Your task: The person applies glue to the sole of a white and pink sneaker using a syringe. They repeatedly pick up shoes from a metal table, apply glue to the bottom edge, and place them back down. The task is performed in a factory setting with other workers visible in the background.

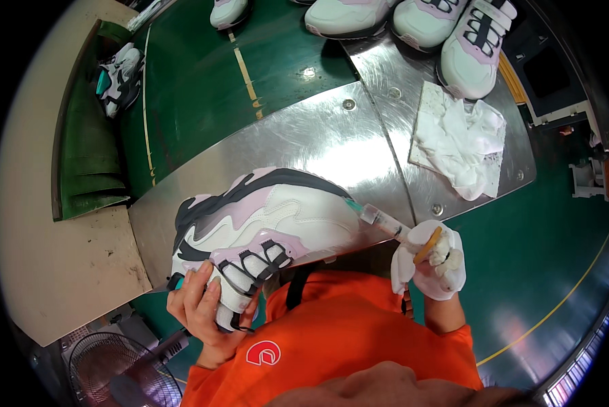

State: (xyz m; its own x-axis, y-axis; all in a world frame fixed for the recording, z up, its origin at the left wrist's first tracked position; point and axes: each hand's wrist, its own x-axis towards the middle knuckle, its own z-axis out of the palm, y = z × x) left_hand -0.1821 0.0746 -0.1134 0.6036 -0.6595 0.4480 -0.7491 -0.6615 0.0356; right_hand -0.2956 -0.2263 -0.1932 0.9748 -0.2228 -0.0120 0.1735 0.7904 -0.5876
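A white, lilac and black sneaker (311, 220) lies on its side over the metal table (304, 129), toe to the right, its dark sole edge facing away from me. My left hand (199, 305), bare, grips it by the heel and collar, with fingers closed around the upper. In a white glove, my right hand (440, 264) is closed on a clear syringe (384, 222). The syringe's green tip meets the seam between sole and upper near the toe. A tan band and a pale lumpy thing show at the gloved fingers; I cannot tell what the lump is.
A crumpled white cloth (464, 136) lies on a pale board at the right. Several matching sneakers (477, 51) stand along the far side. Beyond the table runs a green conveyor belt (196, 88). A caged fan (118, 366) stands at the lower left.
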